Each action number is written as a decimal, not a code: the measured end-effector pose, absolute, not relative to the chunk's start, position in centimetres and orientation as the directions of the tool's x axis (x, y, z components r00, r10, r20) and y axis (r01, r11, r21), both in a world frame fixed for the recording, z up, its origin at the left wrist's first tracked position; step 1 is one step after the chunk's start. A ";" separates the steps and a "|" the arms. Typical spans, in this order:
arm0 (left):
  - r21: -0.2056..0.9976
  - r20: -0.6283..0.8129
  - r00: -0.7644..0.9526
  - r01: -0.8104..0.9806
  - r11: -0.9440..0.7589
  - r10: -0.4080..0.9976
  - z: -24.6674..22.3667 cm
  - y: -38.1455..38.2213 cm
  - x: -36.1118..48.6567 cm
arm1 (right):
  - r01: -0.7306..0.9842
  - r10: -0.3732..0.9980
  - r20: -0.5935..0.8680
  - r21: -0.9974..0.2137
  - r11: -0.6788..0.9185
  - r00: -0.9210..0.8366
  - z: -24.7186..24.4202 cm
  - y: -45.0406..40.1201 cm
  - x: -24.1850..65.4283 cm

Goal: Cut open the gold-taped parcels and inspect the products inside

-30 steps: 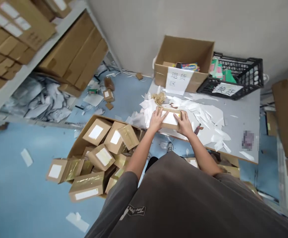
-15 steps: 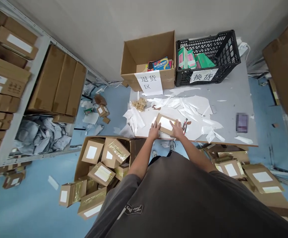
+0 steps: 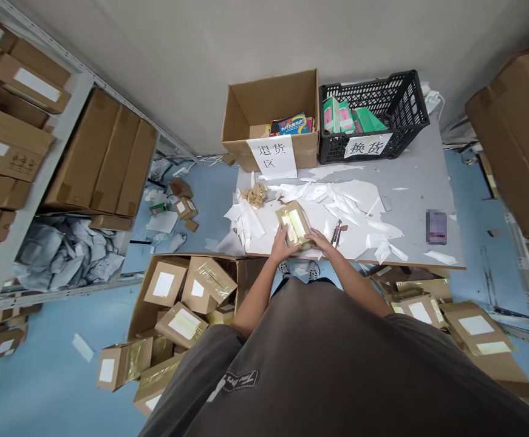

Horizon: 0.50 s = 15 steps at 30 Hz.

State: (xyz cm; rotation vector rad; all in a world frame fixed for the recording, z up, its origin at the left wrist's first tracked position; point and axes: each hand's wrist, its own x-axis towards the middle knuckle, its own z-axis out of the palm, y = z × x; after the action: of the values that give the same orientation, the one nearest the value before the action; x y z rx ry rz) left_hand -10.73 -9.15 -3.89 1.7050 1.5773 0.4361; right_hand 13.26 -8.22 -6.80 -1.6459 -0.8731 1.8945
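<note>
A small brown cardboard box [image 3: 294, 223] with a white label and shiny clear tape is tilted up near the table's front edge. Its lower left side rests in my left hand [image 3: 282, 244], whose fingers are wrapped round it. My right hand [image 3: 319, 240] grips the lower right corner. Just right of that hand, a red and black box cutter [image 3: 336, 233] lies on the table [image 3: 410, 212]. Torn white paper strips [image 3: 350, 203] and a crumpled brown paper ball [image 3: 255, 195] lie behind the box.
At the table's back stand an open carton [image 3: 271, 152] with books and a black crate [image 3: 373, 145] with green and pink boxes. A bin of taped parcels [image 3: 241, 282] sits front left. More parcels [image 3: 474, 325] lie front right; shelves [image 3: 18, 224] line the left.
The small box has been turned and tilted up, showing its taped face. My left hand has shifted down its side, and my right hand has moved slightly left. The whole view has shifted a little.
</note>
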 end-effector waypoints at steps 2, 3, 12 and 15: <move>0.684 -0.316 0.232 0.728 0.051 0.920 -4.2 -9.5 -10.4 | 0.067 0.680 -0.713 -0.697 -0.714 -0.170 -7.4 -9.0 12.8; 0.664 -0.351 0.251 0.746 0.051 0.902 -4.4 -9.6 -10.2 | 0.117 0.692 -0.709 -0.705 -0.699 -0.137 -7.6 -9.4 12.6; 0.773 -0.406 0.307 0.618 0.144 0.861 -5.3 -10.4 -9.8 | 0.506 0.904 -0.376 -0.831 -0.232 -0.202 -6.0 -10.5 11.9; 0.804 -0.393 0.297 0.571 0.168 0.870 -4.1 -10.0 -9.8 | 0.610 0.900 -0.367 -0.776 -0.157 -0.235 -4.0 -9.4 12.4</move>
State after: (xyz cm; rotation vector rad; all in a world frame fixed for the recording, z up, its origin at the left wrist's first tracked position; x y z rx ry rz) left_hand -9.77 -10.03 -4.14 1.5146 1.3852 0.3579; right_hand 12.38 -9.41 -3.98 -1.7165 -1.8069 1.3439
